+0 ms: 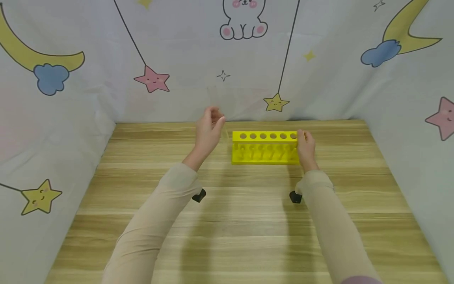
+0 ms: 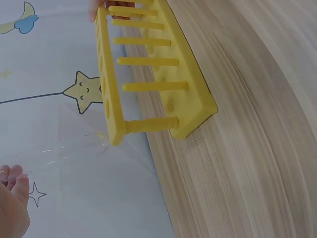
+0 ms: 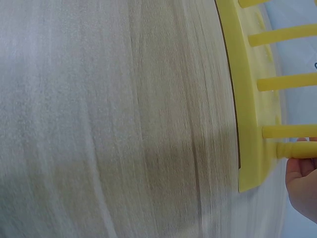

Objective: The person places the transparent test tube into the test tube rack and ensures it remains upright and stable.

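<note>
One clear, cylindrical tube [image 2: 60, 153] (left grip [image 1: 210, 128]) — right grip [image 1: 306, 148] holds pegged rack [image 1: 265, 149].

- wood-grain surface [image 1: 255, 244]
- white printed cloth [image 1: 191, 35] along left, right and far sides
- yellow crescent moon [image 1: 19, 47] at left, overlapped by blue cloud [image 1: 52, 79]
- pink star [image 1: 153, 80], far side, left
- smiling yellow star [image 1: 276, 103], far side

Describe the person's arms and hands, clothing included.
The left sleeve and right sleeve are long, pale beige and creased, with a small black piece beside each cuff. Purple material shows near the right sleeve's upper end. The left hand and right hand wear no gloves.
</note>
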The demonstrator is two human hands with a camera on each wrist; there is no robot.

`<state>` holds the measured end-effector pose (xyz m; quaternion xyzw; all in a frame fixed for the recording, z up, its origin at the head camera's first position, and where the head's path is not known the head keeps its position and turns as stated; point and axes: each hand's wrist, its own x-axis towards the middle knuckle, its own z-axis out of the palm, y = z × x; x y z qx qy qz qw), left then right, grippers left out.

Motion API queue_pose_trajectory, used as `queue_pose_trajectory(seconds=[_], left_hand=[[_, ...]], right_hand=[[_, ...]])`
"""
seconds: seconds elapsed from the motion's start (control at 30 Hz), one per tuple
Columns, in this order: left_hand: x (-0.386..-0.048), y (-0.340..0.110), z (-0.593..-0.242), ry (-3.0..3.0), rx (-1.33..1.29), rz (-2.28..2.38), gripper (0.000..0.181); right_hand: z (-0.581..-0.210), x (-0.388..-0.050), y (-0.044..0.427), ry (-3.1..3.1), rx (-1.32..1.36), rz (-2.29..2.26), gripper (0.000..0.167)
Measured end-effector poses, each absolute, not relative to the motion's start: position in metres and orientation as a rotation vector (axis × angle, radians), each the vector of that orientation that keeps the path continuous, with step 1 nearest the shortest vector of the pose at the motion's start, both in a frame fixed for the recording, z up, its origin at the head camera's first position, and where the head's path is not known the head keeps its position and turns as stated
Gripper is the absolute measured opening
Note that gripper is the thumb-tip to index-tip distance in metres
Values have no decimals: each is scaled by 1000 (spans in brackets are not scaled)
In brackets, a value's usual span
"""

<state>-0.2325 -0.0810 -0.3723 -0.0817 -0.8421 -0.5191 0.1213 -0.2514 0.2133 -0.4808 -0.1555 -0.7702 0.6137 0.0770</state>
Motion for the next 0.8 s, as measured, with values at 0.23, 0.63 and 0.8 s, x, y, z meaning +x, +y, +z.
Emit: queue_pose_trajectory(seconds=[0.23,0.63,0.8], left_hand=[[-237,-72,-368,-2445,-260,-1512,31],[-241,-57,-366,-2457,-256,-1523,30],[-243,-53,-367,-2470,-251,-1521,30]], right_hand=[[-480,-250,214,-2310,-458,1849,30],[-479,-251,212,-2296,-493,1852,28],[-479,-251,212,-2296,-483,1855,27]])
